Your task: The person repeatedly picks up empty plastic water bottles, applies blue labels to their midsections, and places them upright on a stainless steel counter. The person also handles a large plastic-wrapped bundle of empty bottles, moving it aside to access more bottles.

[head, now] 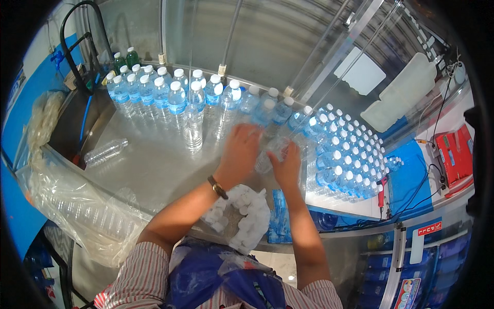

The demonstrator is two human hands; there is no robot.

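Note:
My left hand [241,152], blurred and wearing a wristwatch [217,187], is over the metal counter just in front of the bottle rows; its fingertips are too smeared to show whether they hold anything. Beside it, my right hand [286,164] curls around a clear plastic bottle [263,162], part of which is hidden by the fingers. Capped water bottles [177,102] with blue labels stand behind my hands. One capped bottle without a visible label [193,133] stands forward of that row. Below my wrists lies a plastic bag of white caps [251,228], with blue printed labels [279,216] to its right.
A dense block of capped bottles [343,154] stands on the right, near a red-handled tool [381,195] and cables. An uncapped bottle [106,151] lies by the sink [69,127]. A bag of clear bottles [81,212] hangs at the front left edge.

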